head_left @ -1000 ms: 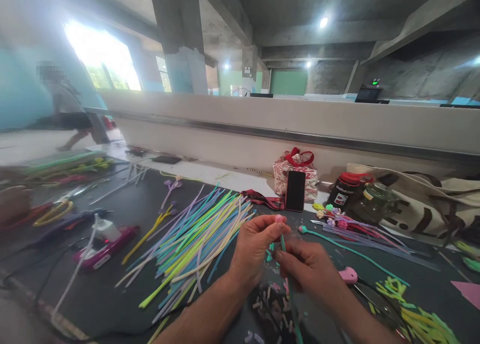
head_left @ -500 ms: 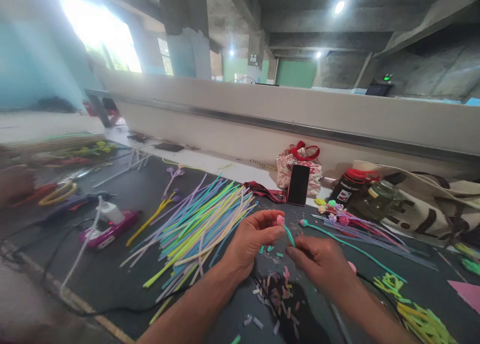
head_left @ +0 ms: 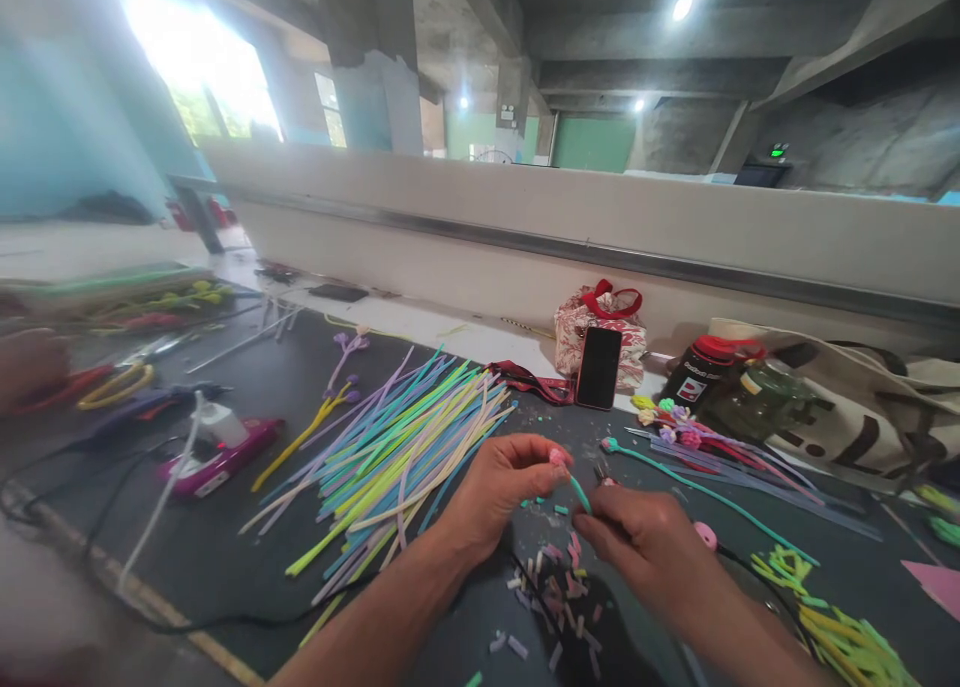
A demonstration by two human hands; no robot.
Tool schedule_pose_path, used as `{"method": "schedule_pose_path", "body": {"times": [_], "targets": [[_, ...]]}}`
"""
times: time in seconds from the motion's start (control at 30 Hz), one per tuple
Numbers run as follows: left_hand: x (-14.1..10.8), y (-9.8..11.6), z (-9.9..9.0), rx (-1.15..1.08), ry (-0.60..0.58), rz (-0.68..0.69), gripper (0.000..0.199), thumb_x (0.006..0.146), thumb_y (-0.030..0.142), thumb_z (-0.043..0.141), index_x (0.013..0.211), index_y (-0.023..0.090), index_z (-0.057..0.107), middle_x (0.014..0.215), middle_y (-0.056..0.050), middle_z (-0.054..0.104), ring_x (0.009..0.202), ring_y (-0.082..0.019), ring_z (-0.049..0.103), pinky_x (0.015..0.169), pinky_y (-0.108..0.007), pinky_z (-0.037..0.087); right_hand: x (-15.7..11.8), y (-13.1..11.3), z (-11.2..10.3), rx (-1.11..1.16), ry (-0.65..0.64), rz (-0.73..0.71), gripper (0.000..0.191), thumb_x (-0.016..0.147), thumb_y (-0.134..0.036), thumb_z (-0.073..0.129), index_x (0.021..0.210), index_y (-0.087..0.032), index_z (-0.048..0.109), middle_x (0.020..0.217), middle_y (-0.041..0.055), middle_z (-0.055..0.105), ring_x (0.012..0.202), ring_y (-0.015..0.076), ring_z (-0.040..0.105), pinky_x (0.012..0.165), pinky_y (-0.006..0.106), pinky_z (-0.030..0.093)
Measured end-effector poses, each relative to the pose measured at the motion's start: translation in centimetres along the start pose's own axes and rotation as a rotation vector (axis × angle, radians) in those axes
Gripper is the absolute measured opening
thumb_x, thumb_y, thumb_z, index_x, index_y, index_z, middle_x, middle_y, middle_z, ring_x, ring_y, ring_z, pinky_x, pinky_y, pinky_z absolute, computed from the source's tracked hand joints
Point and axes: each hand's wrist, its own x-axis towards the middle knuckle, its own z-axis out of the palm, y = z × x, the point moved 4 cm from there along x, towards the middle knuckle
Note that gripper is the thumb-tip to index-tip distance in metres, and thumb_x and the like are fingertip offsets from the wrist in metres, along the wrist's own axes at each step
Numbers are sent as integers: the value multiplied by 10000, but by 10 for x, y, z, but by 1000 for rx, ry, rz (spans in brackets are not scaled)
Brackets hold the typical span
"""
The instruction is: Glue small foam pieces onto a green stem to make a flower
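Observation:
My left hand (head_left: 517, 472) pinches a small pink flower head (head_left: 556, 457) between thumb and fingertips. From it a teal pipe cleaner stem (head_left: 577, 491) runs down to the fingertips of my right hand (head_left: 637, 527), which are closed on its lower end. A metal tip (head_left: 602, 474) with a bit of pink shows above the right fingers, and a pink rounded end (head_left: 705, 536) with a black cord shows behind that hand; they look like one corded tool in the palm, mostly hidden. Beneath the hands lie short pastel pipe cleaner offcuts (head_left: 555, 592).
Long pipe cleaners (head_left: 405, 447) are spread at left, near a magenta power strip (head_left: 217, 467). A teal-stemmed flower (head_left: 697, 482) lies right, below a flower bunch (head_left: 679, 427). Behind stand a phone (head_left: 598, 367), a bottle (head_left: 701, 372) and a tote bag (head_left: 862, 407). Another person's hand (head_left: 30, 367) is blurred at far left.
My right hand has shifted slightly, so the metal tip now shows above its fingers and more of the pink end behind it. My left hand has lowered a little with the flower head.

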Motion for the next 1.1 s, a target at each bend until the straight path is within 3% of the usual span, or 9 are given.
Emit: {"method": "schedule_pose_path", "body": {"times": [0.23, 0.43, 0.63, 0.77, 0.9, 1.1], "targets": [[0, -7, 3, -4, 12, -34, 262, 572, 230, 717, 825, 161, 709, 657, 0, 623, 559, -90, 475, 590, -215, 375, 3, 3, 4, 82, 46, 16, 306, 835, -287, 435, 552, -187, 491, 515, -20, 539, 489, 114, 484, 480, 221, 304], [0, -15, 4, 18, 45, -26, 213, 652, 331, 667, 716, 132, 708, 639, -25, 616, 565, -100, 481, 536, -198, 362, 8, -3, 0, 133, 11, 4, 311, 817, -295, 458, 543, -175, 541, 481, -31, 517, 466, 106, 467, 467, 222, 309], [-4, -7, 6, 95, -2, -37, 219, 634, 347, 670, 583, 135, 661, 529, -5, 568, 459, -76, 415, 473, -197, 312, 12, -7, -34, 258, 233, 95, 189, 763, -350, 562, 855, -208, 645, 704, 11, 631, 604, 144, 560, 541, 240, 413], [-7, -4, 11, 240, 5, -15, 200, 617, 308, 664, 512, 142, 631, 468, 18, 506, 447, -71, 359, 460, -199, 275, 16, -18, -35, 251, 262, 52, 132, 754, -306, 576, 822, -209, 634, 696, 6, 604, 585, 136, 542, 524, 233, 405], [-10, 0, 10, 406, 83, 61, 178, 655, 292, 611, 568, 146, 659, 518, 8, 542, 504, -96, 421, 508, -207, 314, 16, -21, -34, 200, 302, 21, 84, 762, -266, 572, 758, -203, 628, 671, 2, 600, 589, 134, 539, 544, 235, 398], [-12, 3, 10, 552, 94, 151, 227, 705, 327, 568, 611, 151, 676, 555, -3, 565, 557, -118, 461, 527, -211, 329, 14, -17, -35, 128, 275, 63, 125, 767, -297, 566, 698, -210, 624, 609, -4, 599, 514, 126, 509, 479, 231, 367]]}}
